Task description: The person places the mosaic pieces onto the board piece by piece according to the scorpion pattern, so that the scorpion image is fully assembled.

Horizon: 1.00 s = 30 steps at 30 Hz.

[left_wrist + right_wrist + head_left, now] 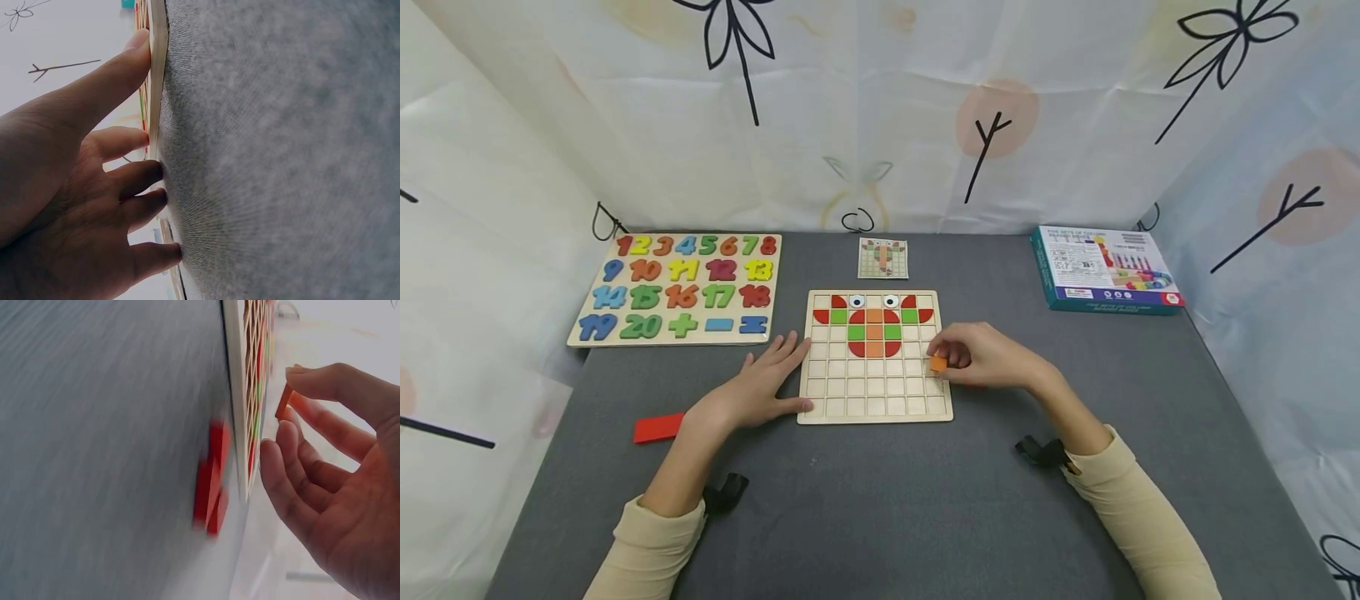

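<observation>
A wooden grid board (876,392) lies mid-table, with red, green and orange tiles and two eye tiles set in its upper squares. Against its left edge rests my left hand (748,392), fingers spread, thumb at the lower corner; the left wrist view shows the thumb (119,75) touching the board's side. My right hand (992,354) pinches a small orange square tile (937,364) over the board's right edge. In the right wrist view, the orange tile (284,401) sits between thumb and fingers, and several red pieces (209,481) lie on the table below the hand.
A small pattern card (883,258) lies behind the board. At the back left is a wooden number puzzle (673,289), and at the back right a teal-edged box (1105,268). One red rectangular piece (658,427) lies beside my left forearm.
</observation>
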{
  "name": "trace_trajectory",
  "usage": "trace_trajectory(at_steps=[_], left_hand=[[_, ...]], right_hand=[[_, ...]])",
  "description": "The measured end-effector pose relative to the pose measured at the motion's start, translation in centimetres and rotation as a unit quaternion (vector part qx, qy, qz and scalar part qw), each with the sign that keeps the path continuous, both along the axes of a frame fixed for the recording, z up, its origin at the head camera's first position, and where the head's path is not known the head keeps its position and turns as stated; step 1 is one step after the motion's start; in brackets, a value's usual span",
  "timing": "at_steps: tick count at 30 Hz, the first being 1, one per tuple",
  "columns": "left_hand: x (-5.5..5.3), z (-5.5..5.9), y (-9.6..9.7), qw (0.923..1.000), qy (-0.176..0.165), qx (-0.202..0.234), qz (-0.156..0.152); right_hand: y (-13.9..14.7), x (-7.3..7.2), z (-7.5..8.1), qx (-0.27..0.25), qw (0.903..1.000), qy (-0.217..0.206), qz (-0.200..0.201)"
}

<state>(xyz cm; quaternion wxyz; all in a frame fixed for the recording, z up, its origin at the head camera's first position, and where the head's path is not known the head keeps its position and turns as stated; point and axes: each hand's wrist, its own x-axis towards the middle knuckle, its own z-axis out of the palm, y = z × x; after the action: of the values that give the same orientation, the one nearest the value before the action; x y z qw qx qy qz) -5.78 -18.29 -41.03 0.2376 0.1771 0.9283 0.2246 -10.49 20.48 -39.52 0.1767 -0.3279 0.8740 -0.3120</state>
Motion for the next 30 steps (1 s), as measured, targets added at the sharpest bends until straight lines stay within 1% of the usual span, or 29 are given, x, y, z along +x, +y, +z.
trace_trajectory(at_steps=[3, 5, 7, 9, 11, 13, 17, 19, 20, 23, 24, 26, 30], left_hand=[[0.0, 0.0, -0.1, 1.0, -0.002, 0.003, 0.001], [0.0, -0.1, -0.2, 1.0, -0.003, 0.008, 0.001], [0.0, -0.4, -0.4, 0.9998, -0.003, 0.017, 0.004], [-0.2, -1.3, -0.7, 0.9995, 0.002, 0.031, 0.005], [-0.3, -1.7, -0.9, 0.9993, 0.005, 0.036, 0.002], [-0.5, -2.4, -1.1, 0.999, 0.012, 0.042, 0.001], [-0.6, -2.5, -1.1, 0.9991, 0.013, 0.041, 0.0], [-0.7, -3.0, -1.3, 0.999, 0.016, 0.042, 0.001], [-0.6, -2.7, -1.2, 0.9991, 0.012, 0.041, 0.001], [-0.6, -2.6, -1.2, 0.999, 0.011, 0.042, 0.002], [-0.7, -2.8, -1.3, 0.9989, 0.012, 0.044, 0.004], [-0.6, -2.5, -1.1, 0.9992, 0.007, 0.039, 0.006], [-0.6, -3.2, -1.3, 0.9992, 0.013, 0.036, 0.011]], right_hand=[[-2.0, -0.1, 0.1, -0.001, 0.9997, 0.003, 0.023], [-3.2, -0.3, 0.0, 0.002, 0.9989, 0.013, 0.044], [-4.3, -0.4, -0.1, 0.007, 0.9976, 0.027, 0.064], [-5.4, -0.6, -0.3, 0.012, 0.996, 0.041, 0.079], [-6.3, -0.7, -0.5, 0.015, 0.9944, 0.053, 0.09], [-7.1, -0.8, -0.6, 0.02, 0.9936, 0.059, 0.094], [-8.2, -0.9, -0.9, 0.034, 0.9925, 0.072, 0.093], [-8.6, -1.0, -0.9, 0.038, 0.9923, 0.076, 0.09], [-8.7, -0.9, -0.9, 0.041, 0.9922, 0.079, 0.088], [-9.0, -0.9, -0.9, 0.045, 0.9923, 0.084, 0.08], [-9.1, -0.8, -0.9, 0.046, 0.9925, 0.084, 0.076], [-9.3, -0.8, -1.0, 0.05, 0.9927, 0.085, 0.07], [-9.3, -0.8, -1.1, 0.047, 0.9934, 0.079, 0.068]])
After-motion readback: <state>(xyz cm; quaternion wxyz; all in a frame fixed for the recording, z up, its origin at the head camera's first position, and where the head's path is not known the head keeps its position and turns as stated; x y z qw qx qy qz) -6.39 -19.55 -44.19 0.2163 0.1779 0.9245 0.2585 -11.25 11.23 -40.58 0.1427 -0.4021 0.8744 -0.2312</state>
